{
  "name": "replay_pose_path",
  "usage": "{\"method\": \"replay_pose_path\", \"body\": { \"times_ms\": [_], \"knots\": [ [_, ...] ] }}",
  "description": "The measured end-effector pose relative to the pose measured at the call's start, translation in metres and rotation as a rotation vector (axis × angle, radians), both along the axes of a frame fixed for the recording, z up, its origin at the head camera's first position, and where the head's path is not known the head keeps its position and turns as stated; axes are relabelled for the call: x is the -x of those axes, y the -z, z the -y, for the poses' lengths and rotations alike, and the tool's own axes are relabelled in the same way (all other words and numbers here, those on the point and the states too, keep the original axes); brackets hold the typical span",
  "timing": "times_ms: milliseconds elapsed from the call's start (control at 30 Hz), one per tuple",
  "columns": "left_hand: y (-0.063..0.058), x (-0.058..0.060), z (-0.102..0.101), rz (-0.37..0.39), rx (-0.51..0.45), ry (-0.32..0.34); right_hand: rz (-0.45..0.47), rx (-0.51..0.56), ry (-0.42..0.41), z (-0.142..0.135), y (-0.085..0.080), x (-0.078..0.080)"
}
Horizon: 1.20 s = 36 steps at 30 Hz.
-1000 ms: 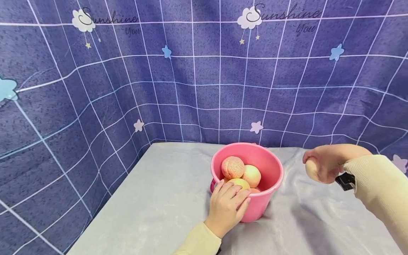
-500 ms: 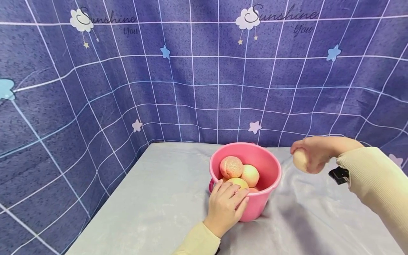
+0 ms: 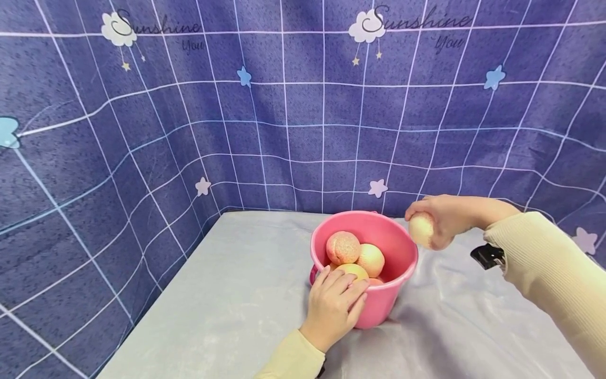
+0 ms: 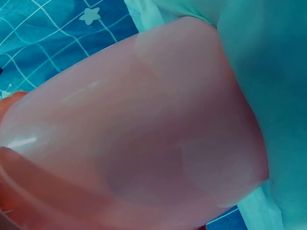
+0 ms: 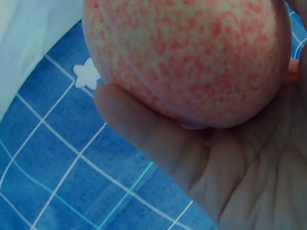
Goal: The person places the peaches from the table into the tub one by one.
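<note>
My right hand [image 3: 450, 217] grips a peach [image 3: 421, 230] in the air beside the right rim of a pink bucket [image 3: 379, 309]. Close up in the right wrist view, the peach [image 5: 192, 62] has a red-speckled skin, and the thumb [image 5: 144, 127] lies along its underside. At the near left rim, my left hand [image 3: 331, 310] holds the bucket, with its fingers hooked over the edge. Inside lie a reddish peach [image 3: 343, 247], a paler round fruit [image 3: 371, 260] and a yellow fruit [image 3: 352, 271] partly hidden by the fingers. The bucket's wall [image 4: 134, 120] fills most of the left wrist view.
A pale grey cloth [image 3: 227, 295] covers the table under the bucket. Behind it and on the left hangs a blue curtain [image 3: 303, 142] with a white grid, stars and clouds. A black clip-like piece [image 3: 487, 256] shows at the right sleeve.
My right hand has carried the peach leftward and slightly upward, from well right of the bucket to just beside its rim. My left hand keeps its place on the bucket.
</note>
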State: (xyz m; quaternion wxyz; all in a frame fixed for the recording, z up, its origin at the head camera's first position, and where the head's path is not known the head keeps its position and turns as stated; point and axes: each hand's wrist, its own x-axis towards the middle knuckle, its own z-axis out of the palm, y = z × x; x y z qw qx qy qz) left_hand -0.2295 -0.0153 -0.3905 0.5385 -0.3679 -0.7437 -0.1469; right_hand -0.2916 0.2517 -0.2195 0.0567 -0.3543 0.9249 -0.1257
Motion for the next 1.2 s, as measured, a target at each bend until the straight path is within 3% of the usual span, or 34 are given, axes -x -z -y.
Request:
{"method": "replay_pose_path", "body": {
  "times_ms": [200, 433, 700, 867, 1200],
  "knots": [
    [0.0, 0.0, 0.0, -0.002, 0.002, 0.001, 0.179, -0.015, 0.015, 0.022, -0.011, 0.001],
    [0.0, 0.0, 0.001, 0.001, 0.001, 0.001, 0.194, -0.108, -0.006, 0.054, -0.019, 0.002],
    [0.0, 0.001, 0.001, -0.006, -0.007, 0.008, 0.364, -0.179, 0.104, 0.075, -0.028, 0.004],
    [0.0, 0.002, 0.0, -0.004, -0.007, 0.007, 0.39, -0.192, 0.123, 0.079, -0.029, 0.006],
    [0.002, 0.003, 0.0, -0.017, -0.013, 0.007, 0.44, -0.179, 0.08, 0.083, -0.026, 0.011]
  ]
}}
